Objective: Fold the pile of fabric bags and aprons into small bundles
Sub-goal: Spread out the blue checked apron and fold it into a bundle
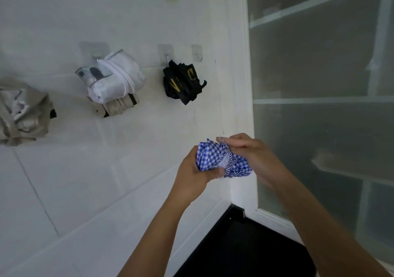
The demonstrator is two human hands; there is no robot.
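A white tiled wall (106, 191) fills the left and centre of the frame. A frosted glass panel (319, 74) with pale bars takes up the right side. The corner of a black surface (245, 251) shows at the bottom centre.

My two bare forearms rise from the bottom edge and meet in the lower centre. My left hand (191, 174) has its fingers curled round the left end of a blue-and-white checked bundle (210, 155), gripping it from beneath. My right hand (253, 151) is curled over the bundle's right end and pinches a blue-and-white striped cord (229, 163) that is wound around the bundle. The bundle sits between both hands, held in the air in front of the wall.

On the wall, at the far left, is a beige bundle (23, 114). A white bundle (115, 78) hangs at upper centre-left. A smaller black bundle (183, 82) with yellow lettering hangs to its right from a clear wall hook (165, 50).
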